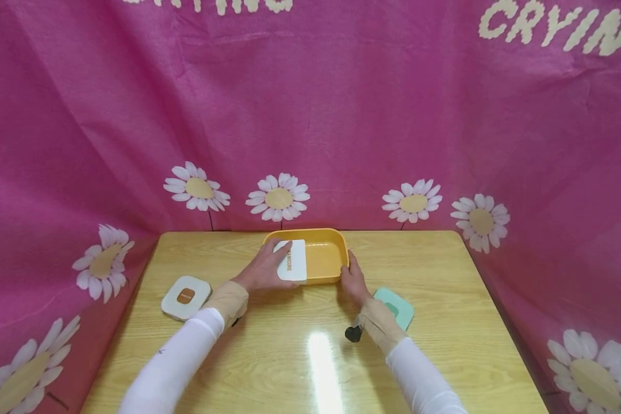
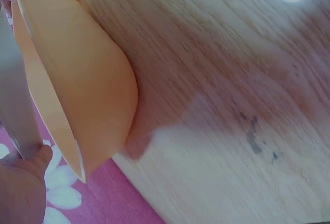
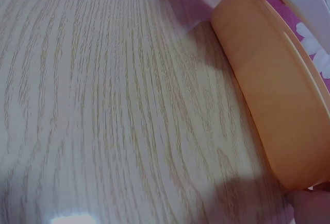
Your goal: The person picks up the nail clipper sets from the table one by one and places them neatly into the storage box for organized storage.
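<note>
A yellow rounded rectangular tub (image 1: 327, 260) sits near the table's back edge. Over its left part my left hand (image 1: 261, 269) grips a flat white box (image 1: 299, 261) marked "MANICURE", thumb on the near side. In the left wrist view the white box (image 2: 15, 100) stands above the tub's rim, with the thumb (image 2: 40, 158) against its end. My right hand (image 1: 354, 282) holds the tub's right end at the wall. The right wrist view shows the tub's outer wall (image 3: 273, 85) and a bit of that hand (image 3: 312, 207) at the lower corner.
A white square box (image 1: 175, 299) with a brown label lies at the left of the wooden table (image 1: 269, 356). Beside the right wrist is a mint-green box (image 1: 402, 307), partly covered by the forearm. A pink curtain (image 1: 341, 115) with daisies surrounds the table.
</note>
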